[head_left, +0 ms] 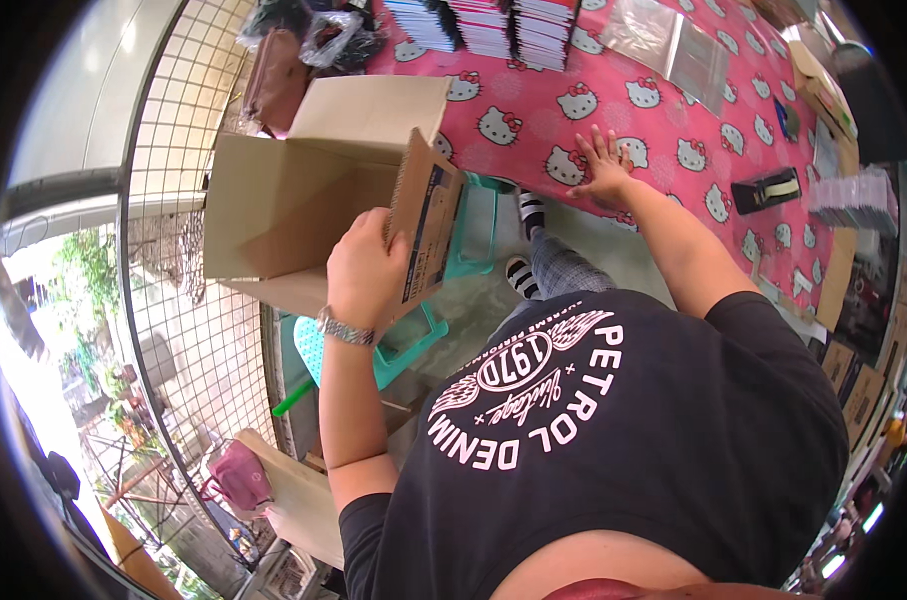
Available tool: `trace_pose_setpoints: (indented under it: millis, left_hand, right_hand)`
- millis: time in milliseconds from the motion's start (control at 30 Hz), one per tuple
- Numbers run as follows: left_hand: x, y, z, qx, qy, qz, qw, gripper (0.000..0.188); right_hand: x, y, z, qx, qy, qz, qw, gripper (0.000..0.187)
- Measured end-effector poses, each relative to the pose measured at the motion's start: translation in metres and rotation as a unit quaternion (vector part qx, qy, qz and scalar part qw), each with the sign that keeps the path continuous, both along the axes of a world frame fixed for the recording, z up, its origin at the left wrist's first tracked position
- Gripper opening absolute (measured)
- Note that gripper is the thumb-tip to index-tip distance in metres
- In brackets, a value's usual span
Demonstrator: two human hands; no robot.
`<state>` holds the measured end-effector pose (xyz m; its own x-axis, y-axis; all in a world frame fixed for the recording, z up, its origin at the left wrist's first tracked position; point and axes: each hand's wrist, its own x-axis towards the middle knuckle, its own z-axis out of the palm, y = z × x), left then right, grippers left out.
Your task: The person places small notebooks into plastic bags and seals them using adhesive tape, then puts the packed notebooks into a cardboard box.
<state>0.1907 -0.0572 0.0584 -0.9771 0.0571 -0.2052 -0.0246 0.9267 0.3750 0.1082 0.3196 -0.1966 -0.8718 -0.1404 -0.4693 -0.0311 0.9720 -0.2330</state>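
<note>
An open cardboard box [304,200] stands at the left with its flaps spread, and its visible inside shows only bare walls. My left hand [366,262] grips the flap on the box's right side, thumb and fingers on either face of it. On the pink cartoon-cat tablecloth [534,110], my right hand [606,172] rests near the table's edge with its fingers spread and nothing in it. Beneath and beside the box a turquoise plastic stool [474,230] shows in part.
Several stacks of booklets [494,30] stand at the table's far side. Clear plastic bags [664,45] lie right of them. A black case [766,190] and a wrapped stack [854,202] sit at the right. A wire mesh [164,270] runs along the left, near a pink bag [240,476].
</note>
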Motion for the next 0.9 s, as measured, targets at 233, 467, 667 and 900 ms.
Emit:
trace_pose_setpoints:
  millis: [233, 467, 667, 900]
  left_hand:
    - [0.003, 0.005, -0.008, 0.039, 0.008, 0.024, 0.999, 0.028]
    - [0.006, 0.043, 0.001, -0.069, 0.001, 0.016, 0.997, 0.040]
    - [-0.007, 0.112, 0.053, 0.036, 0.079, 0.009, 0.996, 0.057]
    - [-0.075, 0.180, 0.074, 0.132, 0.158, -0.044, 0.978, 0.037]
  right_hand:
    - [-0.001, -0.001, 0.008, -0.012, -0.017, -0.003, 1.000, 0.124]
    - [-0.006, 0.007, 0.016, -0.037, -0.025, 0.012, 0.999, 0.118]
    - [-0.023, 0.082, 0.004, -0.221, 0.049, 0.011, 0.974, 0.066]
    - [-0.100, 0.189, 0.043, -0.362, 0.138, -0.198, 0.900, 0.036]
